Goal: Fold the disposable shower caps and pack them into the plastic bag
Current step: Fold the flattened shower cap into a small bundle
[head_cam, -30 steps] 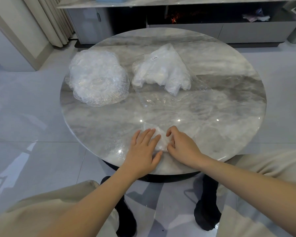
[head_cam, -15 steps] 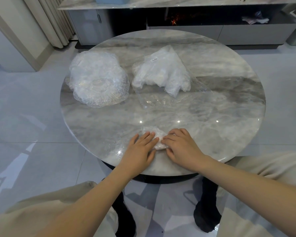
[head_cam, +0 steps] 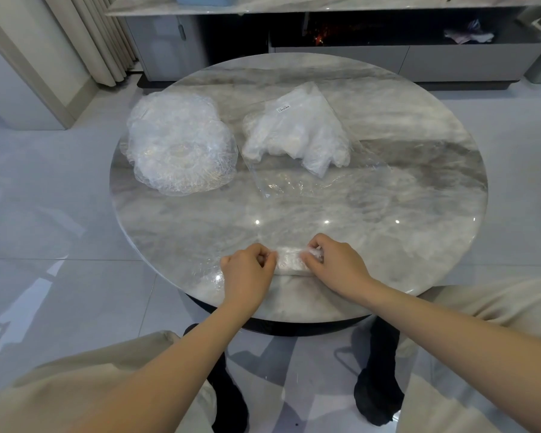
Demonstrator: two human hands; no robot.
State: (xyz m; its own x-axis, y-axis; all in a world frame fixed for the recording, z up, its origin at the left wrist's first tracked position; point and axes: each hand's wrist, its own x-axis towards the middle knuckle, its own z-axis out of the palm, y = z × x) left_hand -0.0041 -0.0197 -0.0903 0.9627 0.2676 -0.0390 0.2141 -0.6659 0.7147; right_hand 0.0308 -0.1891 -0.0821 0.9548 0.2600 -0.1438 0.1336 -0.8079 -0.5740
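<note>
At 6 o'clock on the round marble desk (head_cam: 388, 245), 2 bare hands meet over 1 small folded shower cap (head_cam: 289, 260). The left hand (head_cam: 247, 273) comes in from 7 o'clock, knuckles up, its fingers (head_cam: 264, 256) curled under and pinching the cap's left end. The right hand (head_cam: 338, 264) comes in from 5 o'clock, wrist angled inward, its fingers (head_cam: 313, 250) bent over and grasping the cap's right end. The cap lies as a short crumpled roll between the 2 hands, touching the desk close to the near rim. Both forearms are bare and stretch back toward the lower corners of the view.

At 10 o'clock on the desk sits 1 heap of loose shower caps (head_cam: 178, 145), clear and puffy; how many are in the heap cannot be told. At 12 o'clock, just beside the heap, lies 1 clear plastic bag (head_cam: 297, 179) with a small white label near its far corner; a white bundle of folded caps (head_cam: 294, 135) fills its far half, number unclear, while its near half lies flat on the desk, well apart from the hands
</note>
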